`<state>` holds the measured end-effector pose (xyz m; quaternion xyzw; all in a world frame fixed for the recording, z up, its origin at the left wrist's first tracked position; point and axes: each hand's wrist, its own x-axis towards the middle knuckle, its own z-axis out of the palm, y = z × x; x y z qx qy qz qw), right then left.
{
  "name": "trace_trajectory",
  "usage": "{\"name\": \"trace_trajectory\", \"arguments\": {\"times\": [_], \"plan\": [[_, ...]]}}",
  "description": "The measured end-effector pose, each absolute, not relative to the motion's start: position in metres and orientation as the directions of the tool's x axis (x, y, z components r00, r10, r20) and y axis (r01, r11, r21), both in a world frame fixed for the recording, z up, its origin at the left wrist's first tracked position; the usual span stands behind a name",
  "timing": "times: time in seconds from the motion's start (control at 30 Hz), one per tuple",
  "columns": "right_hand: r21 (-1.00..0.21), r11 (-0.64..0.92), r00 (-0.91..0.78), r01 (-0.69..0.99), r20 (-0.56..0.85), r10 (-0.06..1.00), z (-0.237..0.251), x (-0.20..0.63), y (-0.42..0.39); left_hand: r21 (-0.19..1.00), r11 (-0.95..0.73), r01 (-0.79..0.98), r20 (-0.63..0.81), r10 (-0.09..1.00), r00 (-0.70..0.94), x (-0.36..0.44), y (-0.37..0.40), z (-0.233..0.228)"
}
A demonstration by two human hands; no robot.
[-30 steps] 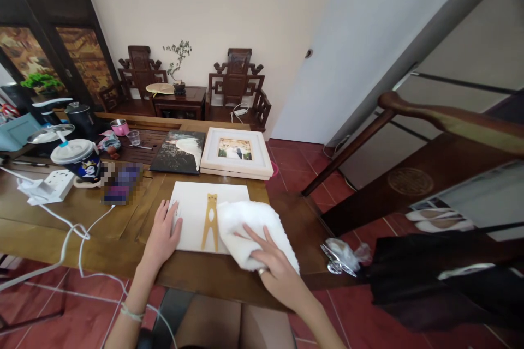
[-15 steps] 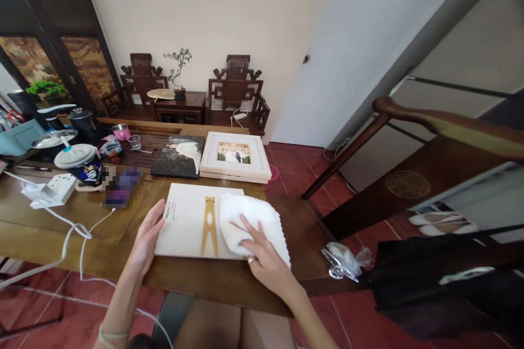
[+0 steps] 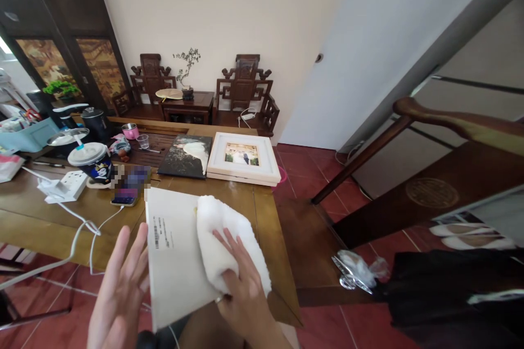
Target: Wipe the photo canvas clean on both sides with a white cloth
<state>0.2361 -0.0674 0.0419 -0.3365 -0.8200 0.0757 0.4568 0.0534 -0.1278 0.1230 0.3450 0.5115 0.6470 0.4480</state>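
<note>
A flat, off-white panel (image 3: 176, 267) with a barcode and small print near its left side sits in front of me, its near edge jutting past the table edge and looking tilted. My right hand (image 3: 243, 289), wearing a ring, grips a fluffy white cloth (image 3: 219, 218) against the panel's right part. The cloth hides most of the tan stand piece on the panel; only a small bit of its top shows. My left hand (image 3: 123, 283) is beside the panel's left edge, fingers stretched and apart; whether it touches the edge is hard to tell.
Beyond the panel lie a dark photo panel (image 3: 186, 155) and white framed photos (image 3: 245, 159), stacked. To the left are a phone (image 3: 131, 188), a lidded cup (image 3: 92, 163), a power strip (image 3: 71, 185) and white cables. A wooden chair (image 3: 434, 191) stands at right.
The panel has shifted toward me and tilted, its near edge now past the table. My right hand and the cloth moved left over the tan piece. My left hand came nearer, its fingers spreading.
</note>
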Motion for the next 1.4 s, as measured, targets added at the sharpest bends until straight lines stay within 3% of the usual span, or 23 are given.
{"name": "trace_trajectory", "arguments": {"times": [0.1, 0.17, 0.27, 0.37, 0.47, 0.63, 0.8, 1.0, 1.17, 1.27, 1.33, 1.4], "plan": [[-0.454, 0.781, -0.27, 0.428, 0.761, 0.59, 0.036, 0.244, -0.066, 0.956, -0.187, -0.224, 0.107, 0.939, -0.328, 0.059, -0.128, 0.123], [-0.56, 0.723, -0.181, 0.404, 0.726, 0.663, 0.032, 0.254, -0.064, 0.951, -0.202, -0.233, 0.136, 0.952, -0.273, 0.064, -0.123, 0.125], [-0.797, 0.48, 0.039, 0.368, 0.529, 0.848, 0.024, 0.268, -0.061, 0.963, -0.107, -0.246, 0.072, 0.987, -0.145, 0.07, -0.111, 0.122], [-0.898, 0.339, 0.211, 0.281, 0.403, 0.891, 0.022, 0.279, -0.056, 0.977, 0.03, -0.21, -0.035, 0.999, -0.023, 0.074, -0.103, 0.1], [-0.97, 0.243, 0.342, -0.02, 0.222, 0.913, 0.031, 0.284, -0.049, 0.941, 0.145, -0.305, -0.158, 0.987, -0.019, 0.079, -0.101, 0.064], [-0.846, -0.002, 0.309, -0.533, -0.197, 0.93, 0.048, 0.283, -0.041, 0.803, 0.251, -0.54, -0.354, 0.93, -0.095, 0.091, -0.1, 0.024], [-0.676, -0.2, 0.186, -0.71, -0.453, 0.872, 0.047, 0.274, -0.04, 0.811, 0.225, -0.539, -0.331, 0.937, -0.107, 0.093, -0.103, 0.032], [-0.799, -0.247, 0.116, -0.548, -0.365, 0.924, 0.028, 0.271, -0.045, 0.79, 0.458, -0.408, -0.469, 0.88, 0.079, 0.087, -0.115, 0.037], [-0.819, -0.217, 0.146, -0.531, -0.341, 0.929, 0.021, 0.283, -0.043, 0.73, 0.481, -0.486, -0.529, 0.847, 0.044, 0.085, -0.122, 0.046], [-0.862, -0.092, 0.268, -0.499, -0.254, 0.93, 0.031, 0.302, -0.04, 0.697, 0.453, -0.555, -0.499, 0.863, 0.078, 0.078, -0.125, 0.053], [-0.942, 0.051, 0.439, -0.332, -0.106, 0.892, 0.04, 0.316, -0.039, 0.688, 0.417, -0.594, -0.466, 0.881, 0.079, 0.07, -0.126, 0.056], [-0.988, 0.156, 0.533, -0.001, 0.131, 0.836, 0.045, 0.327, -0.04, 0.71, 0.387, -0.589, -0.45, 0.892, 0.044, 0.061, -0.124, 0.056]]}}
